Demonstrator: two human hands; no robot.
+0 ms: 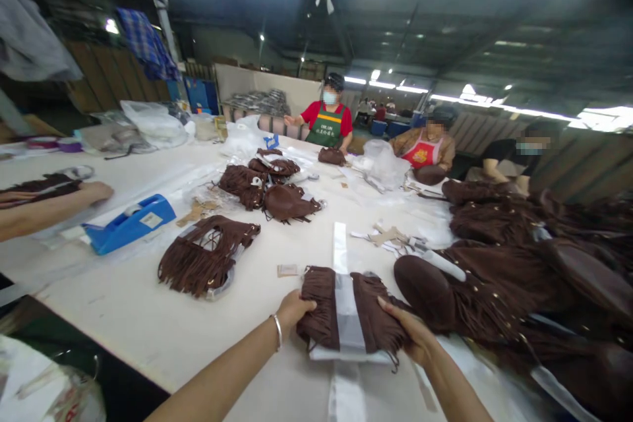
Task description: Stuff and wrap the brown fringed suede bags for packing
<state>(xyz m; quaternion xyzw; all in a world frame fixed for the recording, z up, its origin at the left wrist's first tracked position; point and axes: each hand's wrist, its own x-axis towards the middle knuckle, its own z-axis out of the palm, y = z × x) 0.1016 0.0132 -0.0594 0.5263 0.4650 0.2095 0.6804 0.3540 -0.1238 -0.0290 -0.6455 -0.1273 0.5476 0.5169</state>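
A brown fringed bag (320,310) lies in front of me with a pale strip (349,310) across its middle. The strip also runs out beyond the bag's far and near sides. My left hand (291,313) grips the bag's left edge, thumb on top; a silver bangle is on that wrist. At the opposite edge, my right hand (413,330) holds the bag, its thumb over the fringe and its other fingers partly hidden. A white layer shows under the near edge. Just beyond my left hand lies a small paper tag (287,270).
More brown fringed bags are heaped at right (494,277), and one bag (202,257) lies left. A blue tape dispenser (128,224) stands near another person's arm (59,211). Several people sit across the white table (128,316). Plastic wrapping (386,165) and paper scraps are scattered about.
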